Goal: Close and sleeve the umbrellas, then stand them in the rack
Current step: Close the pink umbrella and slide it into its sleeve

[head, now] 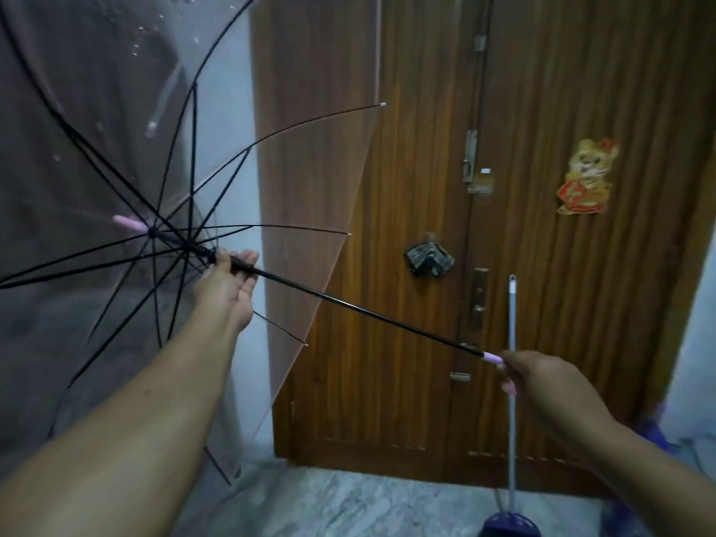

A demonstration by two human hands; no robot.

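Observation:
An open transparent umbrella (310,195) with black ribs and a pink tip lies on its side, canopy to the left, with water drops on it. Its black shaft (368,310) runs down to the right. My left hand (226,282) holds the shaft just below the black runner, fingers loosely round it. My right hand (542,381) grips the pink handle (492,357) at the shaft's lower end. No sleeve or rack is in view.
A brown wooden double door (542,110) with latches and a sticker fills the background. A mop or broom with a grey pole (512,401) and blue head stands against it. Marble floor (348,501) lies below, with a white wall strip at left.

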